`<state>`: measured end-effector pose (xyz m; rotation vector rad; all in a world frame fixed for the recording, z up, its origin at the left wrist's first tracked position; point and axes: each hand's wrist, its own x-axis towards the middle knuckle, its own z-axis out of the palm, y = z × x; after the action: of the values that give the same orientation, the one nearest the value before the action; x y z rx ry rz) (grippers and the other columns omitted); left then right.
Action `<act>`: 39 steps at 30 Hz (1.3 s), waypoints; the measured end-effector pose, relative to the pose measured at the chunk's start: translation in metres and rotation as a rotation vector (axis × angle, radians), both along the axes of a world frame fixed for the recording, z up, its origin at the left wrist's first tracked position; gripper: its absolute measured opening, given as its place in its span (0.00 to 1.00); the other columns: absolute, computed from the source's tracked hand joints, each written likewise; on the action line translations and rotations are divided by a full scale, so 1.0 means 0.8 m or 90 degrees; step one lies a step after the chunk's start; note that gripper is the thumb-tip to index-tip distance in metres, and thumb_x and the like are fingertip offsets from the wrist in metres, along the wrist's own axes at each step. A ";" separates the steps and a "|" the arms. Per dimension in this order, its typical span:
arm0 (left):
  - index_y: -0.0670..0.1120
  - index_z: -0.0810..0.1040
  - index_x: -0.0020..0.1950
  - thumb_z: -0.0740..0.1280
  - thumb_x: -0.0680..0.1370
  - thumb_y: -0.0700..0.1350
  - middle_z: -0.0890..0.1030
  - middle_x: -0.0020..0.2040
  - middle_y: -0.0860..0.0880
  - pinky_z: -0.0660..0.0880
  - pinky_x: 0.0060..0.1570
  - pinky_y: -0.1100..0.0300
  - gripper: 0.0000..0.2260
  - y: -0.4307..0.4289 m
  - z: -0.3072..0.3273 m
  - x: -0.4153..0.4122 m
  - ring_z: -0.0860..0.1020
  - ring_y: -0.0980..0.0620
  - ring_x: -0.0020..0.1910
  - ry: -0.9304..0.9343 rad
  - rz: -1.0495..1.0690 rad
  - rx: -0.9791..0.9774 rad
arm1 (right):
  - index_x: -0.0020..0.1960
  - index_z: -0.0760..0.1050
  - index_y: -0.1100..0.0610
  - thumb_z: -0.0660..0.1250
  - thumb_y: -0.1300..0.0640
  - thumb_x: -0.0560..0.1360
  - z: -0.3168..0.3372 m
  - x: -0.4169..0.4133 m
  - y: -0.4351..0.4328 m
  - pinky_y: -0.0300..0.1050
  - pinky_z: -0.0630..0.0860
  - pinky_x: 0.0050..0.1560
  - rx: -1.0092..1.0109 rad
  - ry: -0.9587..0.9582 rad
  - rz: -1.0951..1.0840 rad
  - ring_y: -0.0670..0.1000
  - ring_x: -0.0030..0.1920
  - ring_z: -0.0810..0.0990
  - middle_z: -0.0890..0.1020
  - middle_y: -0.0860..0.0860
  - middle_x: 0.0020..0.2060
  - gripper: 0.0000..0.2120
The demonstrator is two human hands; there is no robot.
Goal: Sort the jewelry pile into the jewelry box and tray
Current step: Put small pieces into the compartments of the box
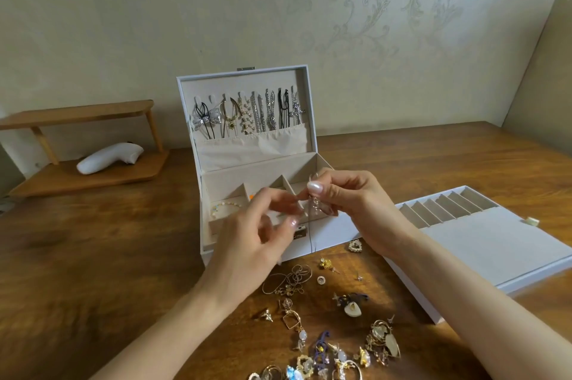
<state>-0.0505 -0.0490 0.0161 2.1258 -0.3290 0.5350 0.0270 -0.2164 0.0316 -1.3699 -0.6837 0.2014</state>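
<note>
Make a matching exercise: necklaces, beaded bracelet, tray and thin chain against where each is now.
1 necklaces
2 beaded bracelet
3 tray
4 thin chain

A pinched in the right grip
B hanging in the open lid
C on the table, right of the jewelry box
D in a left-side compartment of the jewelry box

Pairs: 1-B, 2-D, 3-C, 4-A

2 bare forearms point(173, 327), left hand point(247, 240), right hand point(356, 209), long nails point(314, 187) with pearly white polish
</note>
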 end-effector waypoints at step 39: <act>0.47 0.81 0.32 0.63 0.72 0.43 0.74 0.28 0.51 0.57 0.22 0.69 0.11 0.044 0.110 0.046 0.64 0.60 0.21 0.137 -0.205 -0.436 | 0.39 0.74 0.61 0.70 0.59 0.69 -0.008 0.006 0.002 0.37 0.72 0.29 -0.088 0.083 0.068 0.48 0.31 0.77 0.81 0.57 0.35 0.06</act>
<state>-0.0141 -0.0137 0.1042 1.4128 -0.3031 0.1829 0.0316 -0.2145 0.0252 -1.4397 -0.6432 0.4268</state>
